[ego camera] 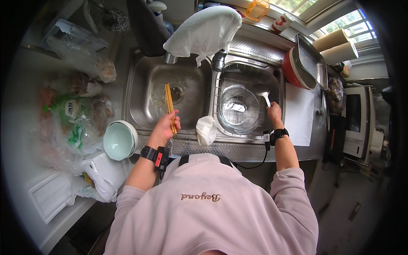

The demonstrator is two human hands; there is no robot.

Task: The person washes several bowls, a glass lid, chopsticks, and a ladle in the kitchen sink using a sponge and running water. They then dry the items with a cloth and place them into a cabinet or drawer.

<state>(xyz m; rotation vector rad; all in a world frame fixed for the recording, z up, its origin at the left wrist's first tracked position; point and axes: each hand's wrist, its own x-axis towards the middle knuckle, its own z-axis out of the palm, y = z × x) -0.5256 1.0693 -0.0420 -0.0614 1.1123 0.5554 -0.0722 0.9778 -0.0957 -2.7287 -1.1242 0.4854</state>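
Observation:
Over the front edge of the left sink basin, my left hand grips several wooden chopsticks, their far ends near the drain. My right hand holds the handle of a metal serving spoon at the right side of the other basin. Beside the spoon, a clear glass bowl rests on a wire rack in that basin. A crumpled white cloth lies on the front rim between the basins. The faucet stands behind, partly hidden by a white cloth cover.
Stacked pale green bowls stand left of the sink, near plastic bags of food. A white sheet lies to the right. Behind it lean a red basin and a metal tray. A microwave is farther right.

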